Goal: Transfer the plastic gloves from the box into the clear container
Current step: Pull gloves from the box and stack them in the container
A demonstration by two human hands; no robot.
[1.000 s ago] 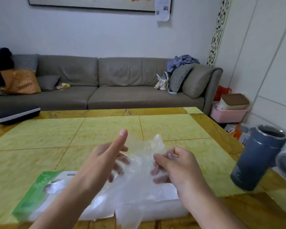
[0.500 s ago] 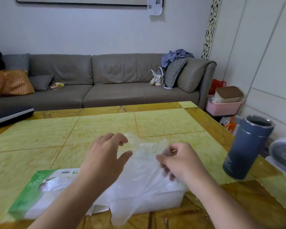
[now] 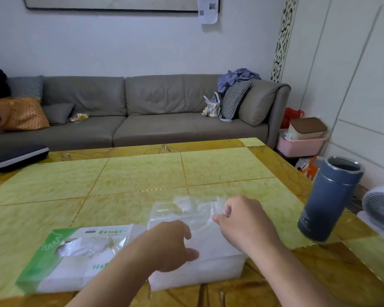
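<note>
While my left hand (image 3: 171,244) lay over the near left part of the clear container (image 3: 200,269), its fingers curled down onto the plastic gloves (image 3: 204,229) spread across the top, my right hand (image 3: 242,218) pinched the far right edge of that same thin film between thumb and fingers. Whether my left hand actually gripped the film or only pressed on it, I could not tell. The container sat at the near edge of the tabletop (image 3: 142,173), roughly in the middle, with a crumpled bit of film bunched at its far side. Just beside it on the left, touching or almost touching it, lay the green and white box (image 3: 75,255), flat, more gloves showing through the opening in its top. Near the right edge of the tabletop stood a blue tumbler (image 3: 328,200), open at the top, well apart from the container.
</note>
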